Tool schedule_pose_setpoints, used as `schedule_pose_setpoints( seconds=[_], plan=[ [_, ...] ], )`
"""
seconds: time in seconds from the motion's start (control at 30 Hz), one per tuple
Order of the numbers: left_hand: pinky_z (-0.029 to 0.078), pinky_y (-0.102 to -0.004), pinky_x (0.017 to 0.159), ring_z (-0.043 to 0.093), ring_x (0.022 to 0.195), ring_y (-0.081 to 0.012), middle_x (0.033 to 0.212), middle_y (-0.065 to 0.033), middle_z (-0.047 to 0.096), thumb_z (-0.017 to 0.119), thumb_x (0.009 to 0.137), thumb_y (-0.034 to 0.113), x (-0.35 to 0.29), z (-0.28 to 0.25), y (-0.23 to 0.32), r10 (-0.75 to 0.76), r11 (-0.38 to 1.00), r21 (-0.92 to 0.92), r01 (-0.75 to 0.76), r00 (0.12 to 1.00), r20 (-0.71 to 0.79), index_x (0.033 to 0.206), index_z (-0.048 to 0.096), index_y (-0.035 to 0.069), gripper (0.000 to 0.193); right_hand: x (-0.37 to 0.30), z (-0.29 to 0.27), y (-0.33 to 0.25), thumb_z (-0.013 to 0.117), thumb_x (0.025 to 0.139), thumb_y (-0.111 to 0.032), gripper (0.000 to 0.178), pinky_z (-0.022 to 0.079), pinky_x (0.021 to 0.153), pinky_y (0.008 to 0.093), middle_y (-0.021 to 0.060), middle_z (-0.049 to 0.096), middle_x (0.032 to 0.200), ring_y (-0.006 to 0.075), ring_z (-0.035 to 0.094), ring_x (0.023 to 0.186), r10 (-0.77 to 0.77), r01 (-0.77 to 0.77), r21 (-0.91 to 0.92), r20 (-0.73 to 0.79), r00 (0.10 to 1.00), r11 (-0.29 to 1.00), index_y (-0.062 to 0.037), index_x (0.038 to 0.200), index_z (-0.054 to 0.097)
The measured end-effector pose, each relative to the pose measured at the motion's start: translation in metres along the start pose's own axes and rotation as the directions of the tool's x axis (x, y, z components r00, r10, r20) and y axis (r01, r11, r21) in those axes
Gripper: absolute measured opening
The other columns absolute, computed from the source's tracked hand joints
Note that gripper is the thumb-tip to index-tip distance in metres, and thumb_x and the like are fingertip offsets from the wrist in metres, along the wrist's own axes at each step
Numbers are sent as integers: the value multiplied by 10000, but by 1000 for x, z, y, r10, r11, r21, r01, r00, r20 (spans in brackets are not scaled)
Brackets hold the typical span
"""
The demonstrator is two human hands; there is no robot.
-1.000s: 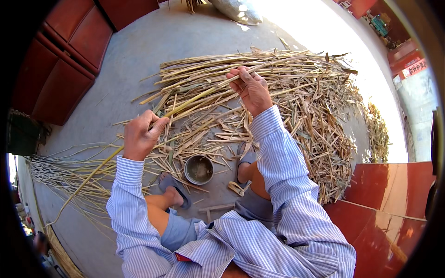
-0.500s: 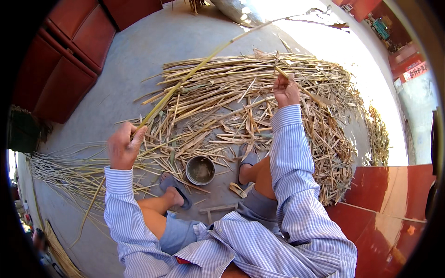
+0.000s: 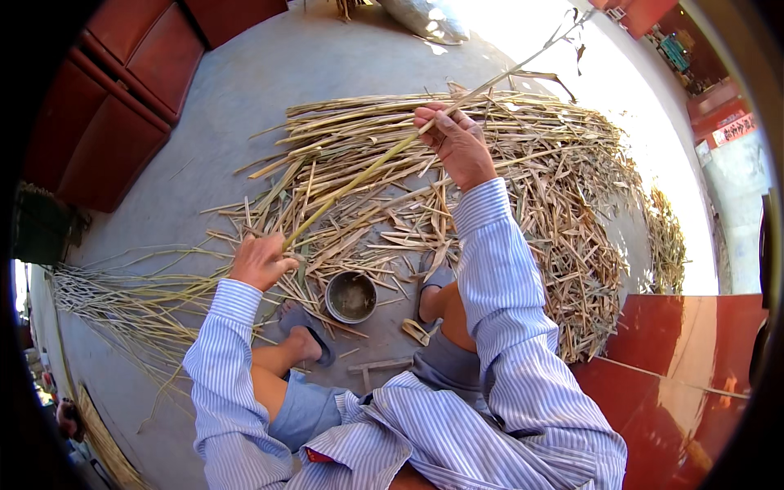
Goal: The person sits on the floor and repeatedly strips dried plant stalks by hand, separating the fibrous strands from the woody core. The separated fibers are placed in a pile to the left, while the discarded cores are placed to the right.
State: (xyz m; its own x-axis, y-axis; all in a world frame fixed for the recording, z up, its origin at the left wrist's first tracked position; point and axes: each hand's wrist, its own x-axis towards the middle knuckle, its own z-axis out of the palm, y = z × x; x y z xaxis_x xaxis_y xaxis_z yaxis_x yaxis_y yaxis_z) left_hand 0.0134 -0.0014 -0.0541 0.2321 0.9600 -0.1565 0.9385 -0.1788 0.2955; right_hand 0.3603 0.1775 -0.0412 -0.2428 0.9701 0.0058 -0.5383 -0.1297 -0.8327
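One long stalk, two hands

The long stalk [image 3: 359,181] runs on a slant across the space in front of the person, above the litter on the floor. The left hand [image 3: 261,260] has its fingers curled closed around the stalk's lower part. The right hand [image 3: 459,147], farther up and out, grips it between thumb and fingertips. Past that hand the stalk thins toward a forked tip at upper right, where dry leaves [image 3: 549,77] hang.

Beneath and beyond lies a bundle of stalks [image 3: 351,131], laid roughly side by side. To the right spreads a heap of leaf scraps [image 3: 572,237]; to the left, a fan of thin branches [image 3: 131,298]. A round bowl [image 3: 351,297] sits between the sandalled feet; its contents are too murky to tell. Near it lies a short pale piece [image 3: 416,331].
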Motion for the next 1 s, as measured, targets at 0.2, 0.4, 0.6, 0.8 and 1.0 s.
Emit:
schedule_pose_setpoints(
  seconds=[0.2,0.4,0.6,0.8,1.0],
  plan=[
    [433,-440,617,598,695,-358,692,-131,623,682,878,362,49,-23,79,42,931,-274,-241,818,-574,882,620,45,323,-32,70,27,592,972,-153,276,562,862,288,133,688,1077,193,678,985,180,-174,-47,209,961,984,0,1196,542],
    [451,-378,534,625,602,-294,674,-139,631,683,906,304,55,-20,80,-73,883,-429,-190,847,-526,842,639,31,284,-42,83,20,599,969,-163,224,566,824,288,117,700,1037,182,688,935,53,-52,-11,53,997,999,-15,1136,577],
    [449,-358,506,625,570,-253,653,-112,635,713,885,295,62,-21,84,-51,902,-370,-223,795,-605,816,639,43,272,-47,89,19,670,934,-232,211,564,700,233,79,726,945,136,701,826,-24,13,-96,-115,993,995,-49,1031,629],
    [448,-356,508,612,560,-259,650,-113,627,728,874,254,61,-28,84,75,950,-175,-258,732,-677,795,630,40,248,-52,91,11,664,937,-240,235,576,716,251,95,726,942,146,703,812,22,-47,-155,-157,987,987,-26,1029,633],
    [439,-333,519,580,552,-195,651,-97,621,745,866,245,55,-34,88,-40,923,-318,-217,767,-641,795,623,26,260,-59,90,10,652,945,-252,262,575,768,266,101,716,1002,146,694,855,38,-47,-103,-86,996,994,-15,1053,624]
  ],
)
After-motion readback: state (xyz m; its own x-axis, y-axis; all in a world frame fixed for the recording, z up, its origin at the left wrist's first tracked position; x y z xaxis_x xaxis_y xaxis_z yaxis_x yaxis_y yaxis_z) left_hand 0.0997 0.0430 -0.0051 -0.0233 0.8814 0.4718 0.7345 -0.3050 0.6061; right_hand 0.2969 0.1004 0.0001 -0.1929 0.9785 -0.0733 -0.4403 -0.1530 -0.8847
